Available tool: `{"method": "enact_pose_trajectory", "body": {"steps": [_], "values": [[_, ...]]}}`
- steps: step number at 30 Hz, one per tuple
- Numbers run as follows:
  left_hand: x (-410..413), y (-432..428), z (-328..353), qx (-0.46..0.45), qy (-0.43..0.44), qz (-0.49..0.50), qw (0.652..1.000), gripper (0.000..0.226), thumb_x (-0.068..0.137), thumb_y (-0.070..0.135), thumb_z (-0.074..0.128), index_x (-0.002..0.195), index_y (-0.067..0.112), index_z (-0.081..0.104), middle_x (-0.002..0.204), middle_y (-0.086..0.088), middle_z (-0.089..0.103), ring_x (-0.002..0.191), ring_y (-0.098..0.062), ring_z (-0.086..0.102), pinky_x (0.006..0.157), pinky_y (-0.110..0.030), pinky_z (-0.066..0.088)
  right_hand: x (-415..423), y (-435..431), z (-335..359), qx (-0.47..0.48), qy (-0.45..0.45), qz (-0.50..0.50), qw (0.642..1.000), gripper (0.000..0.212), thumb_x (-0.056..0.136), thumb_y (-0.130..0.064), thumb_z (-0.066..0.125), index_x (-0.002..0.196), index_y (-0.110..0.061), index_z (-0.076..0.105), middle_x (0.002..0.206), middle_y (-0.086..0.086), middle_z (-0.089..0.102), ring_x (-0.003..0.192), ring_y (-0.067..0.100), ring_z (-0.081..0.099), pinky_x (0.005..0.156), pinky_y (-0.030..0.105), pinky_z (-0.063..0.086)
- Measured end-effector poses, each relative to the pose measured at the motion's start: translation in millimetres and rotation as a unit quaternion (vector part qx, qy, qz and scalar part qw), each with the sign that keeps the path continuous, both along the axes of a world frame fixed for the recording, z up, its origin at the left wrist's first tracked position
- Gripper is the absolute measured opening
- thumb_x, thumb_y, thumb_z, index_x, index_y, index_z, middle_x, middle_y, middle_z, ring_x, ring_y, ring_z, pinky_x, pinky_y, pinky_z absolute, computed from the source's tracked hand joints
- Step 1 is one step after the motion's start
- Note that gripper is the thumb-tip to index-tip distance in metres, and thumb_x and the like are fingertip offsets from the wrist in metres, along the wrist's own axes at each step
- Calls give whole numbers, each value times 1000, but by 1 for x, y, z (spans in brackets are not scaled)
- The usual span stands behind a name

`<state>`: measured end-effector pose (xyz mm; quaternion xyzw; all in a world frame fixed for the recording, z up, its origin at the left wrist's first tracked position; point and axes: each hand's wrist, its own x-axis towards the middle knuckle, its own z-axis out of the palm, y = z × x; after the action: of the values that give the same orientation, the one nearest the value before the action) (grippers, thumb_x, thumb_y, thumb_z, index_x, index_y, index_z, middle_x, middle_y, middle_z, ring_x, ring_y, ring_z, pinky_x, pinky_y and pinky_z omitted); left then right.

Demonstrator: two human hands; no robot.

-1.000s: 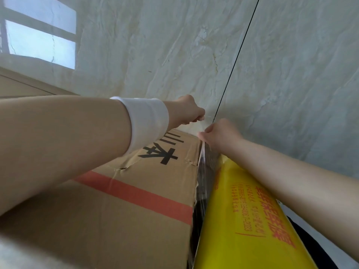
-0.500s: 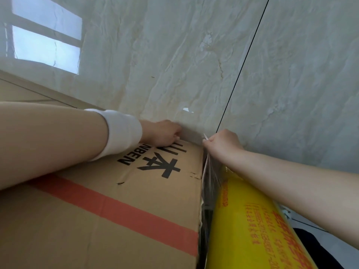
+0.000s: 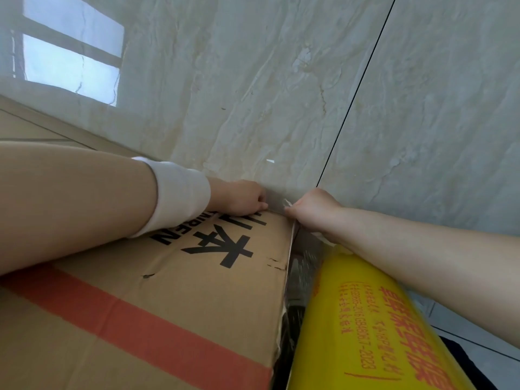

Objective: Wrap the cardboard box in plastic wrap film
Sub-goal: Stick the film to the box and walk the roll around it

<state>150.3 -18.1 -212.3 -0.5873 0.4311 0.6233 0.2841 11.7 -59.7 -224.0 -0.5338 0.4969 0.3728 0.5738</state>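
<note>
Though veined, glossy pale tiles (image 3: 281, 80) beyond cardboard box (image 3: 168, 305)

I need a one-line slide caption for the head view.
Left hand and right hand pinch plastic film at the far corner of the cardboard box; yellow roll lies alongside.

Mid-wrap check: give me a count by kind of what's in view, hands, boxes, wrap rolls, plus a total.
hands: 2, the left hand and right hand, both pinching the film at the box corner
cardboard box: 1
yellow plastic wrap roll: 1
total: 4
</note>
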Motion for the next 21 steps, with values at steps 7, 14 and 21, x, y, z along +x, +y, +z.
{"method": "enact_pose_trajectory", "body": {"steps": [7,14,21], "values": [[2,3,11,-18,10,10,1000,24,99,25,40,107,11,58,99,-1,51,91,-16,47,80,-26,35,7,4,0,37,21,-81,996,25,89,-29,63,95,-6,55,89,16,60,88,31,62,78,34,52],[2,-1,10,-13,15,7,1000,26,100,24,39,111,9,57,99,-1,50,92,-15,46,81,-25,34,3,11,-6,53,-1,-42,998,40,94,-36,50,110,-1,62,104,15,60,91,27,55,77,29,41],[2,-2,2,-16,25,-5,1000,22,100,25,38,108,14,55,96,1,49,88,-15,45,80,-26,34,-1,0,0,156,-8,-183,971,24,95,-18,41,82,-10,60,78,9,51,67,20,47,58,27,38]]}}
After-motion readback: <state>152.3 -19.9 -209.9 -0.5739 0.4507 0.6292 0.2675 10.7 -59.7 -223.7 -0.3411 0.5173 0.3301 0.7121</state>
